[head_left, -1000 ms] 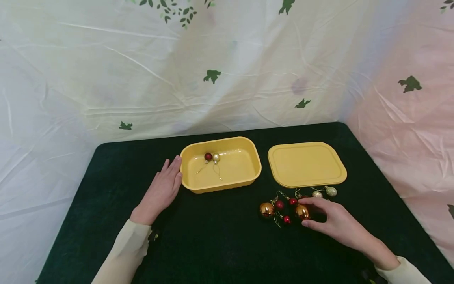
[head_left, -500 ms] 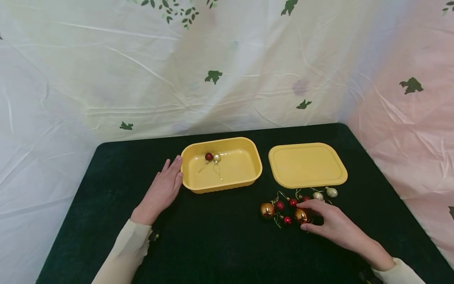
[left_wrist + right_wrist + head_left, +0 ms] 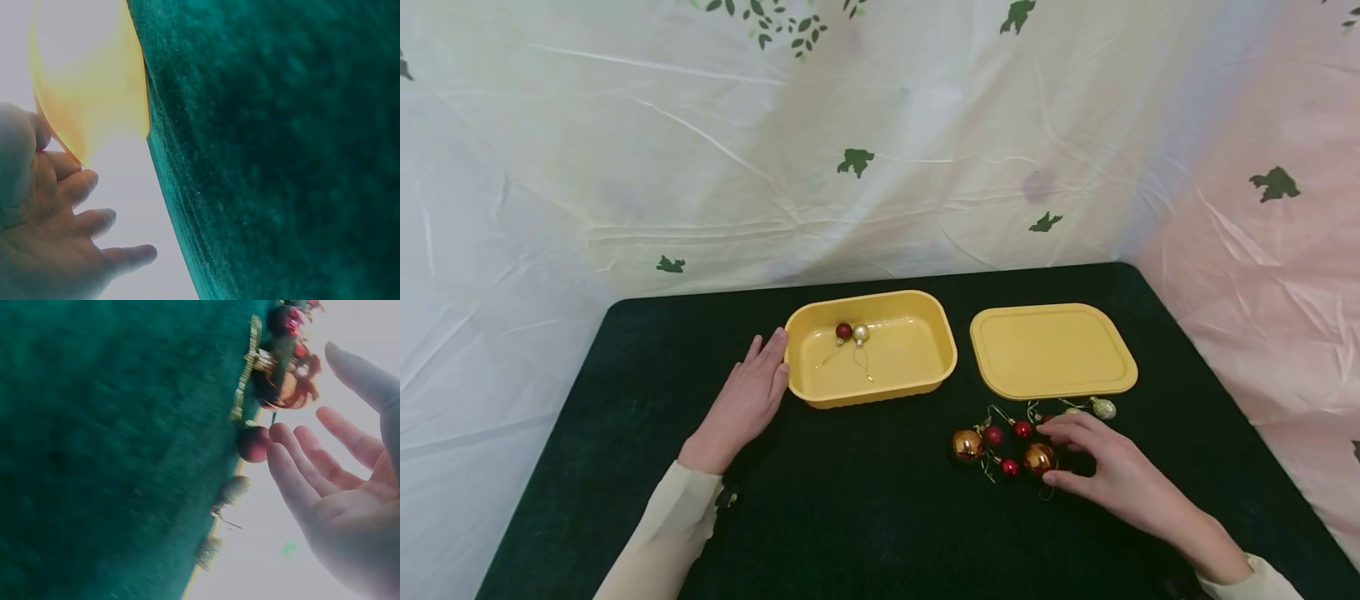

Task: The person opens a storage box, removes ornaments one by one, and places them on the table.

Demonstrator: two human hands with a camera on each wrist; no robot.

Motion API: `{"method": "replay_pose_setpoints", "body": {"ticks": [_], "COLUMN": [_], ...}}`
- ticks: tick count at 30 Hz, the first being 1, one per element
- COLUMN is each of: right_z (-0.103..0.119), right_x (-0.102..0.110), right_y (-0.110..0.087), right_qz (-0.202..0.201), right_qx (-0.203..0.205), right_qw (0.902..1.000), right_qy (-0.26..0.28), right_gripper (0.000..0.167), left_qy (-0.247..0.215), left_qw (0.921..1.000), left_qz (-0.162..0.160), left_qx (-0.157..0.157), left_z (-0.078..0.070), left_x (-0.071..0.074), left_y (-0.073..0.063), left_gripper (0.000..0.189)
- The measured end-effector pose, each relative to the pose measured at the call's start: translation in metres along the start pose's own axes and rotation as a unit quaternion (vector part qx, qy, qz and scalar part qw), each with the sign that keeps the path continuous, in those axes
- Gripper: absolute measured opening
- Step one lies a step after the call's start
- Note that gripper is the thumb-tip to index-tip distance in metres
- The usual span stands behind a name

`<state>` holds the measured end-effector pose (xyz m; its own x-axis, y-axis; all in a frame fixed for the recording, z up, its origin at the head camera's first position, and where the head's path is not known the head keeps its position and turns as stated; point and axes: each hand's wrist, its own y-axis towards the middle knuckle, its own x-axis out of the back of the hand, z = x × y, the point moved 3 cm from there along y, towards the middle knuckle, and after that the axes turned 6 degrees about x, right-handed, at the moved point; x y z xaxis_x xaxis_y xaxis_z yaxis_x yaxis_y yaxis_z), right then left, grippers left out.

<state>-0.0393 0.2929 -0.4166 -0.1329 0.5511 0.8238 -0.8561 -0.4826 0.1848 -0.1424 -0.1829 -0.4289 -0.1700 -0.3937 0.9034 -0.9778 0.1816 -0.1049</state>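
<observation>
My left hand rests with outstretched fingers against the left wall of a yellow plastic box. Inside the box lie a dark red Christmas bauble and a pale gold bauble with string loops. My right hand hovers at the right of a pile of baubles, thumb and fingers spread apart beside a shiny copper-gold bauble. In the right wrist view its fingertips are right at a matte red bauble, with nothing gripped.
A yellow lid lies flat right of the box. Below it are another copper-gold bauble, small red baubles and a glittery gold bauble. A dark green cloth covers the table; pale fabric hangs behind.
My right hand's fingers have come away from the copper-gold bauble and shifted slightly right; that bauble sits a little nearer the front. The left hand stays against the box.
</observation>
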Motion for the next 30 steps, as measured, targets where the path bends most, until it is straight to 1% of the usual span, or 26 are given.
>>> {"method": "replay_pose_setpoints", "body": {"ticks": [4, 9, 11, 15, 22, 25, 30], "right_z": [0.007, 0.018, 0.023, 0.032, 0.052, 0.060, 0.067], "right_x": [0.013, 0.031, 0.037, 0.044, 0.048, 0.046, 0.038], "right_y": [0.006, 0.019, 0.025, 0.040, 0.080, 0.100, 0.138], "right_qz": [-0.018, -0.050, -0.060, -0.066, -0.069, -0.060, -0.045], "right_qx": [0.007, 0.024, 0.031, 0.034, 0.038, 0.052, 0.084], "right_qw": [0.9995, 0.9968, 0.9959, 0.9961, 0.9968, 0.9968, 0.9954], "right_qy": [-0.027, -0.057, -0.061, -0.047, -0.018, -0.010, 0.005], "right_gripper": [0.048, 0.050, 0.054, 0.059, 0.057, 0.055, 0.055], "left_qy": [0.001, 0.000, -0.002, -0.003, -0.002, 0.000, -0.001], "left_qw": [1.0000, 1.0000, 1.0000, 1.0000, 1.0000, 0.9999, 0.9999], "left_qz": [0.000, -0.003, -0.003, -0.003, -0.005, -0.005, -0.006], "left_qx": [0.002, 0.003, 0.003, 0.002, 0.006, 0.009, 0.011], "left_z": [0.000, 0.001, 0.001, 0.001, 0.000, 0.000, -0.001], "left_x": [0.000, 0.000, -0.001, -0.002, 0.000, -0.001, 0.000], "left_y": [0.000, 0.000, 0.000, -0.001, 0.000, 0.000, 0.000], "left_gripper": [0.064, 0.064, 0.064, 0.064, 0.063, 0.063, 0.063]}}
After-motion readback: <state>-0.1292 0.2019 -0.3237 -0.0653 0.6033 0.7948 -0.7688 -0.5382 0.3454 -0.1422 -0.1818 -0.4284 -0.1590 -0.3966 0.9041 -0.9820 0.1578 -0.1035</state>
